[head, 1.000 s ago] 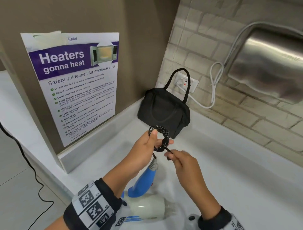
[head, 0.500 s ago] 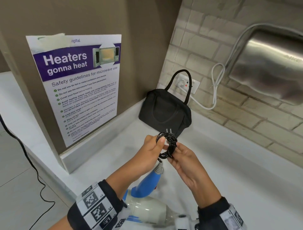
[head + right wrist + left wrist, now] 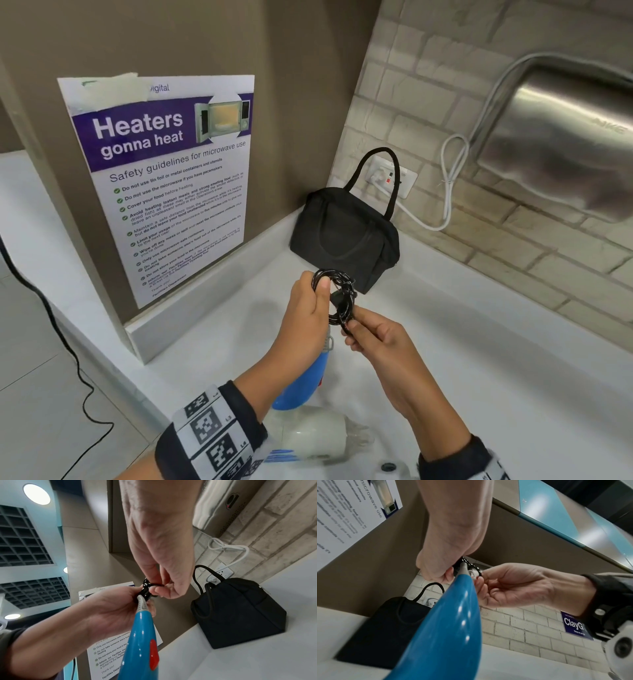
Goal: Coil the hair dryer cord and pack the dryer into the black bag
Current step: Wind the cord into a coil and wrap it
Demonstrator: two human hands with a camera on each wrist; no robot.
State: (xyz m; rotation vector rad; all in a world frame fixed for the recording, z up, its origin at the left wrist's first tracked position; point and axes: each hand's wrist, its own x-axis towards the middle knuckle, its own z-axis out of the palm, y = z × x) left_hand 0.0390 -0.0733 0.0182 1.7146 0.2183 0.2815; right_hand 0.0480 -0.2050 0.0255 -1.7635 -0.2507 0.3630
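I hold a small coil of black cord above the white counter, just in front of the black bag. My left hand grips the coil's left side, thumb on top. The lower part is pinched by my right hand. From the coil hangs the hair dryer, blue handle up and white body low near my left wrist. The left wrist view shows the blue handle rising to the cord between both hands. In the right wrist view a red switch sits on the handle, and the bag appears closed.
The bag stands in the counter's back corner. A microwave safety poster hangs on the brown panel to the left. On the brick wall are a socket, a white cable and a steel hand dryer. A black cable trails on the floor at left.
My right hand, which held the cord's loose end below the coil, has come up to the coil and now pinches its lower part. The left hand keeps its grip.
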